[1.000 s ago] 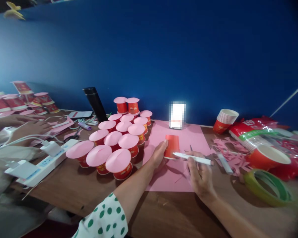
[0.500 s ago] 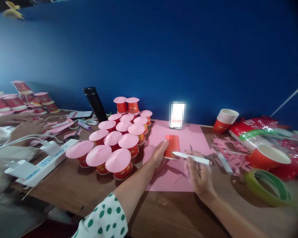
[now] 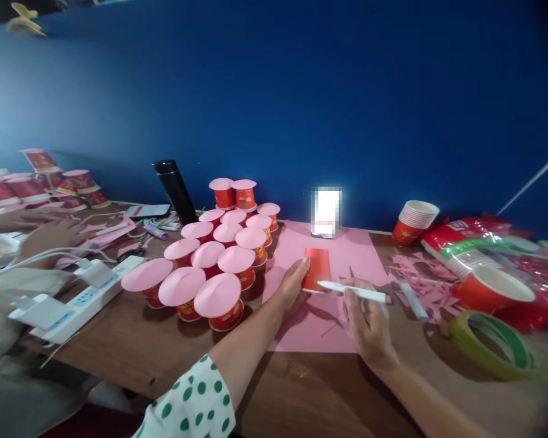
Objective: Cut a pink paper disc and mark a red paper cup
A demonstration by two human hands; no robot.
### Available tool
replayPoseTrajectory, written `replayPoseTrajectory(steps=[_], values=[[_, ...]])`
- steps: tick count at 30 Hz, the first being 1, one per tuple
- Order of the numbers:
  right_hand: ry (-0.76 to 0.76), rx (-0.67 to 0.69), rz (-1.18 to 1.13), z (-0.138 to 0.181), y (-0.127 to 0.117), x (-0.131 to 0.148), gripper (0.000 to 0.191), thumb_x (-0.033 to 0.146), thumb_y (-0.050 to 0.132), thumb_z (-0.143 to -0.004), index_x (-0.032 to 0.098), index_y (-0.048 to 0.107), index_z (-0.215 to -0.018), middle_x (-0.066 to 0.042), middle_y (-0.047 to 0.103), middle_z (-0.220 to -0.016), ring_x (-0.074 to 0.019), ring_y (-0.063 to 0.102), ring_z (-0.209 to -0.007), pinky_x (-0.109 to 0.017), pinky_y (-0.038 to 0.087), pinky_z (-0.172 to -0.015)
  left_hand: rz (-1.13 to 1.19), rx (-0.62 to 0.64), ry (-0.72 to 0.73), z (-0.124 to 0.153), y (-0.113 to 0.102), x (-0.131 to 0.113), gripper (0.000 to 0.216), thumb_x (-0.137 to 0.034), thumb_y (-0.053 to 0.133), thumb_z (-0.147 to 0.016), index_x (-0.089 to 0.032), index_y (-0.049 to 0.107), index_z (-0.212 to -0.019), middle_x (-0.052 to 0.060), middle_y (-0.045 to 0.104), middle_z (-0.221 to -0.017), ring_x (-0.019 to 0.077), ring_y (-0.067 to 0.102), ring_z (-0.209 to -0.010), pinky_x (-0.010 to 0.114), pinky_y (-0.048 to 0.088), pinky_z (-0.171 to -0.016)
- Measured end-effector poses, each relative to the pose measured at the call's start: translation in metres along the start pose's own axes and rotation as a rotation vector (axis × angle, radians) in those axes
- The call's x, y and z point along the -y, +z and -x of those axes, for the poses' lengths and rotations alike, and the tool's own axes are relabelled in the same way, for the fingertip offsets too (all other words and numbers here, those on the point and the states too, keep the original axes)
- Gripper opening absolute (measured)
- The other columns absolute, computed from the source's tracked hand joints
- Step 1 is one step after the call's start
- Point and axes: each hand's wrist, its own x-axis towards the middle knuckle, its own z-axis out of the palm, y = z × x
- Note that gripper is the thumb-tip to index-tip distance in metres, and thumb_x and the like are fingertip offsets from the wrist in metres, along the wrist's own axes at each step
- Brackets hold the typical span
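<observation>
In my left hand, fingers closed round its side, is a red paper cup showing a plain orange-red face. My right hand grips a white marker pen. Its tip points left and meets or nearly meets the lower part of the cup; I cannot tell which. A thin dark point shows just behind the right fingers, and what it belongs to is hidden. Both hands are above a pink paper sheet on the brown table.
Left of my arm stand several red cups topped with pink paper cones. A black bottle and a power strip are farther left, near another person's hands. On the right are stacked cups, pink scraps and a tape roll.
</observation>
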Motion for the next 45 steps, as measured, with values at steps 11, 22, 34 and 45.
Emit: replayPoseTrajectory(steps=[11, 22, 34, 45], values=[[-0.012, -0.011, 0.041, -0.0021, -0.0018, 0.0045, 0.020, 0.029, 0.041, -0.094, 0.019, 0.056, -0.087, 0.000, 0.055, -0.065, -0.0134, 0.050, -0.052, -0.030, 0.044, -0.059, -0.014, -0.048, -0.006, -0.0023, -0.0039, 0.0033, 0.038, -0.052, 0.059, -0.079, -0.016, 0.059, -0.092, 0.005, 0.065, -0.079, 0.0157, 0.063, -0.070, 0.023, 0.045, -0.059], [-0.007, -0.014, 0.023, -0.0021, -0.0009, 0.0034, 0.021, 0.031, 0.041, -0.094, 0.018, 0.056, -0.089, 0.000, 0.053, -0.064, -0.0135, 0.049, -0.053, -0.029, 0.042, -0.058, -0.008, -0.029, -0.014, -0.0014, -0.0030, 0.0024, 0.036, -0.050, 0.058, -0.081, -0.016, 0.058, -0.090, 0.004, 0.064, -0.078, 0.0151, 0.062, -0.069, 0.023, 0.045, -0.058], [-0.037, 0.009, 0.048, -0.0026, -0.0022, 0.0030, 0.019, 0.028, 0.040, -0.095, 0.019, 0.055, -0.085, 0.002, 0.049, -0.061, -0.0122, 0.047, -0.051, -0.027, 0.040, -0.056, 0.004, -0.059, -0.012, -0.0024, -0.0039, 0.0036, 0.036, -0.051, 0.061, -0.078, -0.017, 0.059, -0.089, 0.004, 0.065, -0.080, 0.0149, 0.063, -0.070, 0.024, 0.048, -0.064], [-0.015, -0.025, 0.053, -0.0033, -0.0019, 0.0024, 0.021, 0.031, 0.040, -0.094, 0.019, 0.055, -0.084, 0.001, 0.052, -0.064, -0.0136, 0.049, -0.055, -0.028, 0.040, -0.057, -0.020, -0.064, -0.020, -0.0037, -0.0065, 0.0054, 0.041, -0.052, 0.058, -0.080, -0.015, 0.059, -0.096, 0.007, 0.067, -0.086, 0.0172, 0.064, -0.075, 0.024, 0.047, -0.063]])
